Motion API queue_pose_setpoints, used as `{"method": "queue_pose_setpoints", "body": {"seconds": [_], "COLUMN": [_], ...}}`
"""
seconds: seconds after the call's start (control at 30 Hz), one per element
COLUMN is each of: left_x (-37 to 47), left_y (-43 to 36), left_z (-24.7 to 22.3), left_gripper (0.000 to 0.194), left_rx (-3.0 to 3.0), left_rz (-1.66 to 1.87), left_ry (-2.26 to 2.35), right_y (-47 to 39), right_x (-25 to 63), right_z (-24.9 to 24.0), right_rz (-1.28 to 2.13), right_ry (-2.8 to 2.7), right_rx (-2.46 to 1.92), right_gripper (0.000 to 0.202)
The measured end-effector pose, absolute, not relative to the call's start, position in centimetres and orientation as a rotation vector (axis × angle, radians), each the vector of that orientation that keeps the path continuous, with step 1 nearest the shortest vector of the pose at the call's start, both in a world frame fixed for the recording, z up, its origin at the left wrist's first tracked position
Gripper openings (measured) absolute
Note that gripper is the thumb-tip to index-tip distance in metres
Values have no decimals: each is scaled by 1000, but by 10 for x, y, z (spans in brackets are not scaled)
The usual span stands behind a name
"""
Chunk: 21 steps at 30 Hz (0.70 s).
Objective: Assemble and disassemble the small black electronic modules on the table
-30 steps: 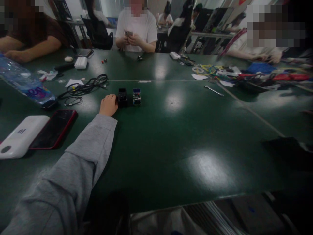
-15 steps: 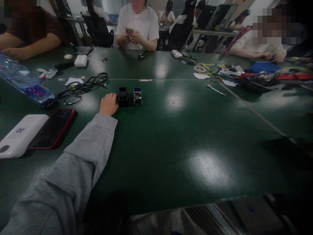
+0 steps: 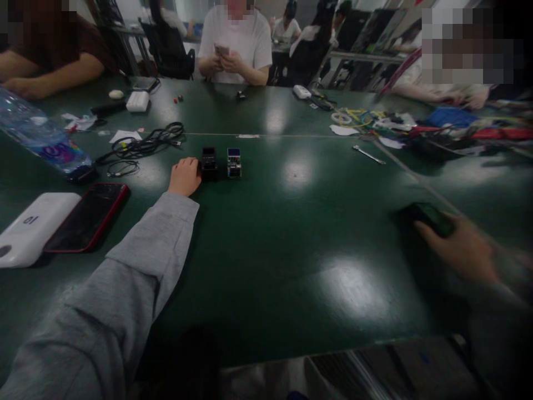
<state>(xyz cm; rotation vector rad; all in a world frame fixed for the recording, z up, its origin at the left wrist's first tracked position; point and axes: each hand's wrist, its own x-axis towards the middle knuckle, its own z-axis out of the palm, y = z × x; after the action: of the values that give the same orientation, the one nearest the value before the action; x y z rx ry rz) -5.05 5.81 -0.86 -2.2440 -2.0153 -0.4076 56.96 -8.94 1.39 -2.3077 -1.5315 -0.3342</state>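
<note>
My left hand (image 3: 185, 176) rests palm down on the green table, its fingers curled under and their tips hidden. Right against it stands a small black boxy device (image 3: 209, 161); the hand meets its left side. Just to the right is a small bare circuit board module (image 3: 234, 163) with a blue-screened top. At the right side, my right hand (image 3: 462, 244) is blurred by motion. Its thumb and fingers close around a dark, roughly rectangular object (image 3: 431, 216), whose kind I cannot make out.
On the left lie a white power bank (image 3: 39, 225), a red-edged phone (image 3: 89, 216), a plastic bottle (image 3: 50, 141) and black cables (image 3: 150, 141). A wrench (image 3: 368, 155) lies near heaped wires (image 3: 366, 118) at the right. Several people sit around the table.
My right hand has come into view from the right with the dark rectangular object in its grasp. My left hand stays beside the black device.
</note>
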Motion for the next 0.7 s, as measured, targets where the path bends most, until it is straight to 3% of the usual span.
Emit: {"method": "queue_pose_setpoints", "body": {"seconds": [0.07,0.23,0.33,0.43,0.57,0.7], "left_x": [-51,-51,-51,-50,-49,-50], "left_y": [59,59,59,57,57,59], "left_z": [-10,-11,-11,-11,-10,-12], "left_gripper": [39,39,40,39,37,37], "left_rx": [-2236,-2236,-2238,-2239,-2246,-2245], "left_rz": [-406,-422,-446,-470,-476,-482], "left_ry": [-2009,-1992,-1986,-1972,-1983,-1985], "right_y": [-66,-64,-86,-94,-70,-14], "right_x": [520,309,226,203,213,220], "right_z": [5,8,18,25,26,14], "right_rz": [-232,88,324,506,899,573], "right_ry": [-1693,-2336,-2618,-2617,-2283,-2093], "right_rx": [-2205,-1173,-722,-581,-565,-808], "right_gripper": [62,55,60,62,49,48]}}
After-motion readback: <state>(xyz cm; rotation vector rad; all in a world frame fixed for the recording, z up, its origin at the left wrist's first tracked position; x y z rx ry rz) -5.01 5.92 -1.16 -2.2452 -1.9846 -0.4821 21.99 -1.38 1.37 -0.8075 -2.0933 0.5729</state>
